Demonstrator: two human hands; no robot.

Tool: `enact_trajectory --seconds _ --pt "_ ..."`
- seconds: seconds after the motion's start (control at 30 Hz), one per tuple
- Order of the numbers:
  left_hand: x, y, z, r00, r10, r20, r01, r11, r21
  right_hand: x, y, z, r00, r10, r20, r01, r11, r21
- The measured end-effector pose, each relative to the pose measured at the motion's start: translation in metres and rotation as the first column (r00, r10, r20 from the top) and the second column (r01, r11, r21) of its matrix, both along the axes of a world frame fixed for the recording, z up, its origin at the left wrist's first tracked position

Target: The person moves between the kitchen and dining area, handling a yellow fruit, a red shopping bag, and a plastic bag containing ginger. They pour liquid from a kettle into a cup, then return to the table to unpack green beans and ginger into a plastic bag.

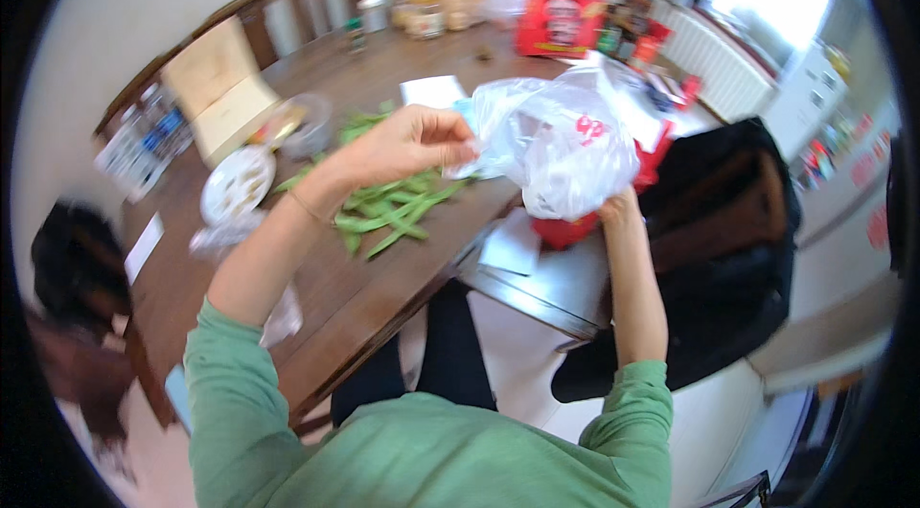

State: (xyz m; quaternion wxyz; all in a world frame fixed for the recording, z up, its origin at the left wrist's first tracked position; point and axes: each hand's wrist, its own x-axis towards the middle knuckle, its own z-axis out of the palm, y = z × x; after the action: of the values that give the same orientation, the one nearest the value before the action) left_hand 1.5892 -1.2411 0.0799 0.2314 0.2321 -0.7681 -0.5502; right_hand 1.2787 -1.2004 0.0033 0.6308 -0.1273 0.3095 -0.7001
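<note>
A thin white plastic bag (pixel 568 156) with red print hangs before me, above the right part of the wooden table. My left hand (pixel 428 138) pinches its left edge between thumb and fingers. At the lower right, my right hand (pixel 617 207) grips the bag; most of its fingers are hidden behind the plastic. Flat green bean pods (pixel 392 210) lie in a loose pile on the tabletop, beneath and beyond my left hand. What the bag contains cannot be made out through the crumpled, blurred film.
The dark wooden table (pixel 359 314) carries a white plate (pixel 238 184) with small pieces, an open box (pixel 223 95) and a clear plastic container (pixel 307 123). Jars (pixel 424 8) and a red packet (pixel 564 1) stand at the back. A black-draped chair (pixel 719 249) is at the right.
</note>
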Motion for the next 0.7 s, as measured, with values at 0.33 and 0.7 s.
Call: enact_trajectory --seconds 0.33,0.7 --pt "0.287 0.125 -0.016 0.598 0.754 0.272 -0.567 0.637 -0.522 0.167 -0.085 0.033 0.641 0.301 -0.706 -0.670 0.668 -0.323" --pt "0.324 0.202 -0.077 0.089 0.971 -0.224 -0.996 0.085 -0.029 0.368 -0.060 0.162 0.368 -0.032 -0.929 -0.871 0.337 -0.357"
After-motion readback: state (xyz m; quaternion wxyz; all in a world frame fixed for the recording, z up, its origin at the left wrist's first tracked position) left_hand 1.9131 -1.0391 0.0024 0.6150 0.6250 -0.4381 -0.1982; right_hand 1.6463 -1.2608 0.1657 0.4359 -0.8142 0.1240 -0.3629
